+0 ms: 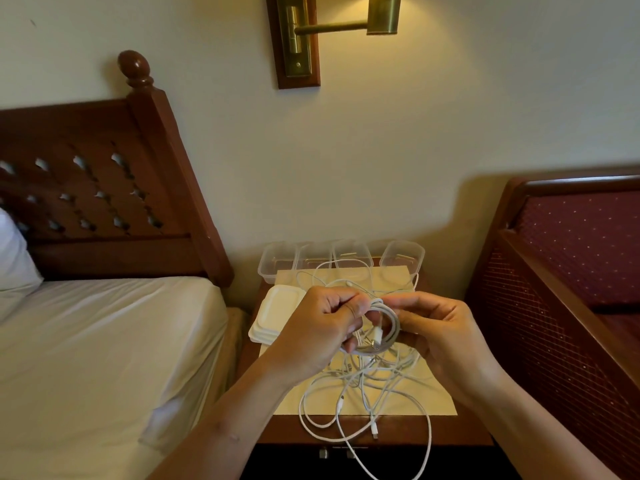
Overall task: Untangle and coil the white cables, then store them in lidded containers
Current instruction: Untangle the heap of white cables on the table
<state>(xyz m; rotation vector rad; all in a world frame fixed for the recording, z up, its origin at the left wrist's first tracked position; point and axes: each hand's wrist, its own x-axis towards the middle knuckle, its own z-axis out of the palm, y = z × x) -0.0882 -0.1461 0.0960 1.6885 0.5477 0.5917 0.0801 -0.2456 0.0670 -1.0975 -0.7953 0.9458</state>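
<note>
Fingers (346,306) of left hand (322,327) curled round the left side of a small coil of white round cable (389,323), thumb across the loops. Opposite, right hand (440,334) with palm turned inward, fingertips (412,301) pinching the coil's upper right edge. Wrists close together, both forearms reaching in from below. Coil held upright in the air, a connector end hanging inside its ring. Directly beneath, loose tangle of white cables (363,386) on a cream rectangular mat (429,393), several loops spilling over the front edge of the dark wooden nightstand (398,433). Markings on connectors too small to read. Left of the hands, stack of white rectangular lids (273,317); along the back, row of clear plastic containers (278,263), open. Beyond: white-sheeted bed (104,341) at left, red upholstered chair (571,254) at right, brass wall lamp (332,27) above.
</note>
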